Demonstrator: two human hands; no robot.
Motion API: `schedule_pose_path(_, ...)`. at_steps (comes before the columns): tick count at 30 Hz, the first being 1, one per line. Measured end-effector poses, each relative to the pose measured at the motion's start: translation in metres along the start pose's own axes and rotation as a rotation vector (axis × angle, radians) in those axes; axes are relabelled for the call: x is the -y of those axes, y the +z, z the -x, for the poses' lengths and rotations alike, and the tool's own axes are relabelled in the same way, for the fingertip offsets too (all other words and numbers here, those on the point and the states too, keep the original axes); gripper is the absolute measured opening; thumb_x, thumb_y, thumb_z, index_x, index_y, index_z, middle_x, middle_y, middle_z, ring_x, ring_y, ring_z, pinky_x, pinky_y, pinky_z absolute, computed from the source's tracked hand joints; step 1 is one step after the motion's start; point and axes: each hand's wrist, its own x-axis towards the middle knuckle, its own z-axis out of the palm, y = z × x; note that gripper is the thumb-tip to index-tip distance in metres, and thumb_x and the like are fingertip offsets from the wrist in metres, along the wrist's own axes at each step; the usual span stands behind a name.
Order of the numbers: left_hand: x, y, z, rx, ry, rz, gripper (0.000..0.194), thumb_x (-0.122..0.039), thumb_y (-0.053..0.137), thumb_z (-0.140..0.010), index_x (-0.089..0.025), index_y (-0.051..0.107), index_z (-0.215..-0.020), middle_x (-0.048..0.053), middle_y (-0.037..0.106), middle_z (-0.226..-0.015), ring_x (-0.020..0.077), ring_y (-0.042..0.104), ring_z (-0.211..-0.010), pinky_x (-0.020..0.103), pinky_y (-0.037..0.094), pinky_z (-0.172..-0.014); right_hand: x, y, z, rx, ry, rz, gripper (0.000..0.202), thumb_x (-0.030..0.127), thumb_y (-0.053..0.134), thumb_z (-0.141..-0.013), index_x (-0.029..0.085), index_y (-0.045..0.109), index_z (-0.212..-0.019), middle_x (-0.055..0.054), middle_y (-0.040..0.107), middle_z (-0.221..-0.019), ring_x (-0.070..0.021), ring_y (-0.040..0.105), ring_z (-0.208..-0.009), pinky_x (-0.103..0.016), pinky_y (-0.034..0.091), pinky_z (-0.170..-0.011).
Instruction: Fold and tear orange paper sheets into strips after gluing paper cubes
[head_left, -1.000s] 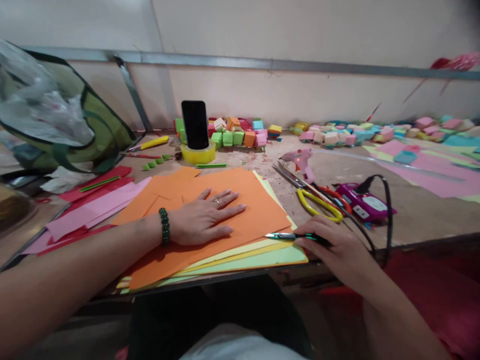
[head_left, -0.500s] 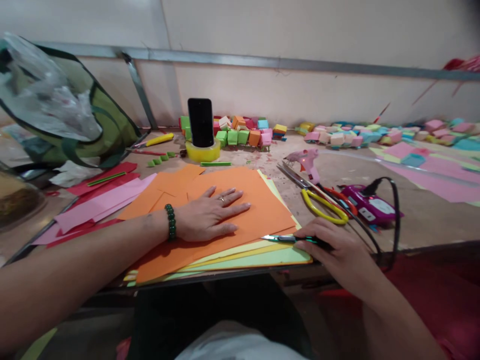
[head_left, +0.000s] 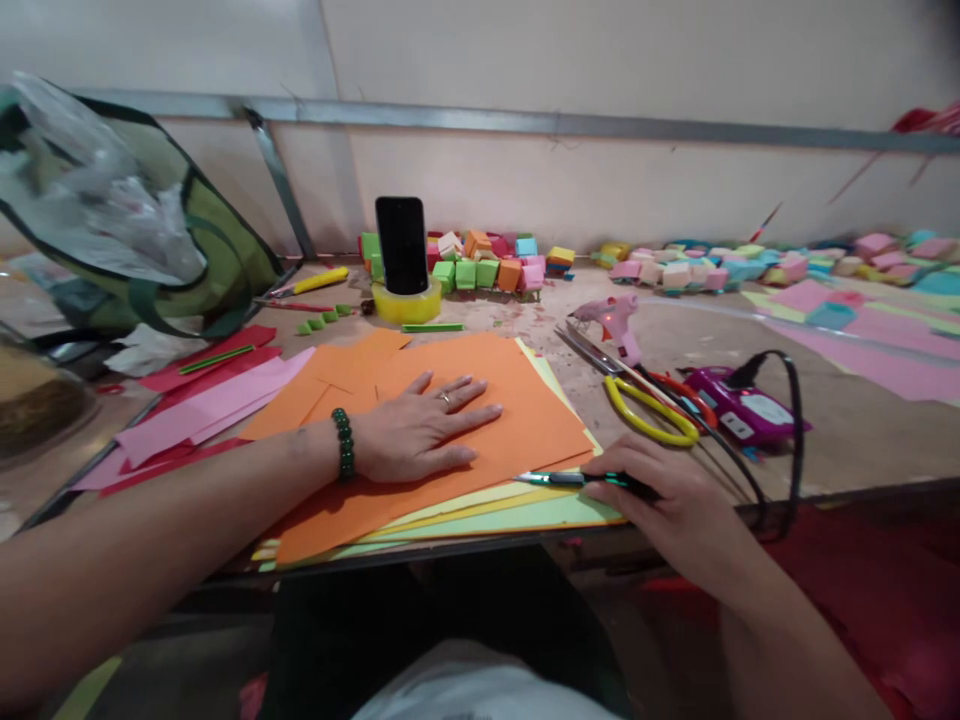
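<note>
My left hand (head_left: 420, 428) lies flat on the orange paper (head_left: 506, 375), its fingers spread; it wears a ring and a green bead bracelet (head_left: 343, 443). At the right end of the paper, my right hand (head_left: 649, 478) is closed round a craft knife (head_left: 559, 479) with a pointed silver tip and a dark, green-tinted body. The tip points left and lies along the near edge of the orange paper. Yellow and pale green sheets (head_left: 517, 517) stick out beneath it. My right fingers hide the rear of the handle.
Yellow-handled scissors (head_left: 652, 410), a pink glue gun (head_left: 615, 325) and a purple power strip (head_left: 750, 408) with a black cable lie to the right. A phone (head_left: 403, 245) stands in a tape roll (head_left: 409, 302). Small paper boxes (head_left: 487, 273) line the wall; a green bag (head_left: 225, 245) leans left.
My right hand and the craft knife have shifted slightly left along the near edge of the orange paper. My left hand stays pressed in the same place.
</note>
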Motion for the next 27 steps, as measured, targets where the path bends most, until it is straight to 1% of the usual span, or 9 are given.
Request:
schedule_pose_path(5,-0.002,-0.001,0.0,0.01,-0.015,-0.005,0.061,-0.058,0.02,-0.095,-0.033,0.012,-0.149,0.01,0.005,-0.158,0.0266,0.004,-0.146,0.061,0.004,-0.111,-0.002,-0.002,0.002,-0.001,-0.004,0.007,0.007,0.027,0.058,-0.089,0.023,0.064,-0.09,-0.002,0.061,-0.086,-0.0161,0.06,-0.081,-0.028,0.045,-0.07)
schedule_pose_path(10,-0.012,-0.003,-0.015,-0.003,-0.019,-0.004,0.066,-0.062,0.022,-0.093,-0.029,0.014,-0.15,0.013,0.007,-0.158,0.0287,0.005,-0.145,0.061,0.004,-0.111,-0.014,-0.008,0.007,-0.085,0.028,0.044,0.01,0.031,0.059,-0.088,0.024,0.065,-0.093,-0.003,0.062,-0.093,-0.018,0.061,-0.086,-0.03,0.048,-0.076)
schedule_pose_path(13,-0.016,-0.007,-0.019,-0.02,-0.006,0.007,0.068,-0.064,0.022,-0.092,-0.028,0.016,-0.15,0.014,0.007,-0.157,0.0302,0.005,-0.145,0.061,0.004,-0.111,-0.018,-0.009,0.008,-0.102,0.042,0.079,0.012,0.033,0.059,-0.088,0.024,0.066,-0.093,-0.004,0.063,-0.093,-0.0199,0.061,-0.09,-0.033,0.048,-0.08)
schedule_pose_path(17,-0.009,-0.011,-0.008,-0.043,-0.011,0.012,0.064,-0.061,0.021,-0.094,-0.031,0.013,-0.15,0.01,0.005,-0.158,0.0294,0.004,-0.145,0.06,0.004,-0.111,-0.018,-0.008,0.009,-0.096,0.044,0.077,0.012,0.031,0.058,-0.088,0.024,0.065,-0.095,-0.004,0.064,-0.095,-0.0201,0.061,-0.092,-0.034,0.049,-0.082)
schedule_pose_path(21,-0.001,-0.006,0.007,-0.025,-0.022,-0.001,0.064,-0.06,0.025,-0.093,-0.033,0.013,-0.15,0.01,0.004,-0.158,0.0317,0.005,-0.145,0.06,0.005,-0.111,-0.013,-0.005,0.01,-0.096,0.053,0.076,0.012,0.031,0.058,-0.088,0.024,0.065,-0.095,-0.005,0.063,-0.096,-0.0202,0.061,-0.091,-0.034,0.048,-0.08)
schedule_pose_path(27,0.001,0.003,0.007,-0.03,-0.009,-0.024,0.065,-0.061,0.025,-0.093,-0.033,0.013,-0.15,0.01,0.005,-0.158,0.0316,0.006,-0.145,0.059,0.005,-0.111,-0.006,-0.006,0.009,-0.034,0.035,0.055,0.01,0.031,0.058,-0.089,0.024,0.064,-0.091,-0.003,0.062,-0.091,-0.0189,0.061,-0.086,-0.032,0.047,-0.075)
